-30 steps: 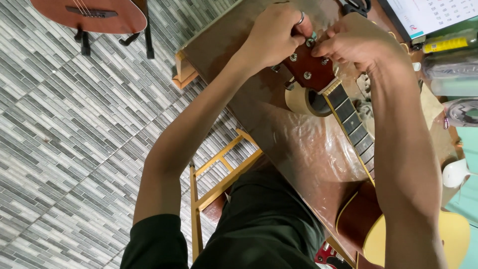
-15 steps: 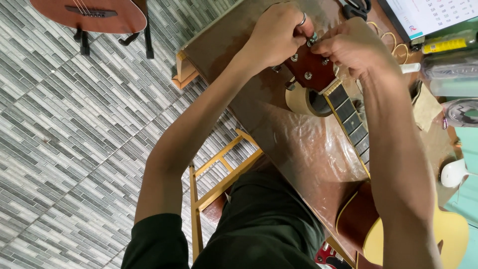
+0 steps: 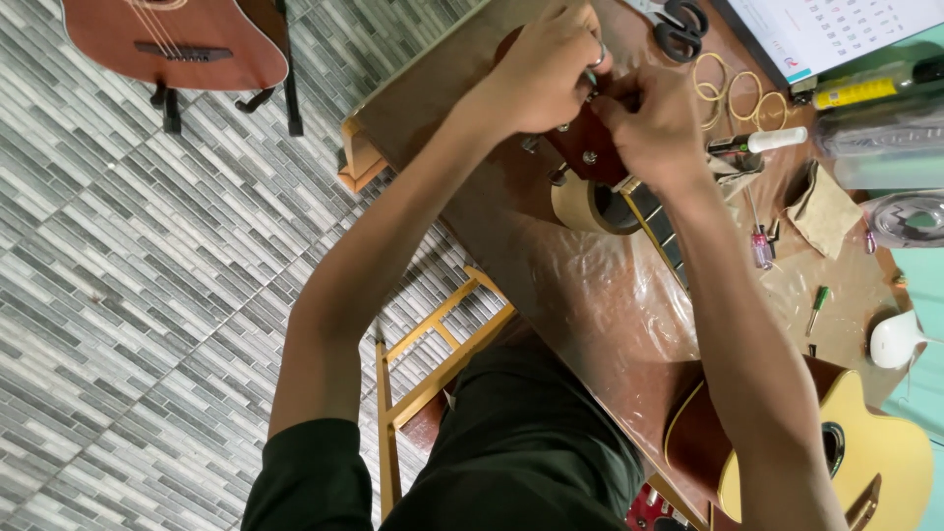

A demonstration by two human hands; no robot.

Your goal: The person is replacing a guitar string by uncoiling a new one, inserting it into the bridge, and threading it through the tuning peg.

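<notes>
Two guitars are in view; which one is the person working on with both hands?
The guitar lying on the table, its headstock under the left hand and right hand. The other guitar stands untouched on the floor.

A reddish-brown headstock [image 3: 598,147] and a pale yellow guitar body [image 3: 865,462] are seen on the brown table [image 3: 462,167]. The floor [image 3: 147,295] is patterned in grey and white narrow tiles. Black scissors [image 3: 678,25] and beige tape roll [image 3: 580,205] are shown
</notes>
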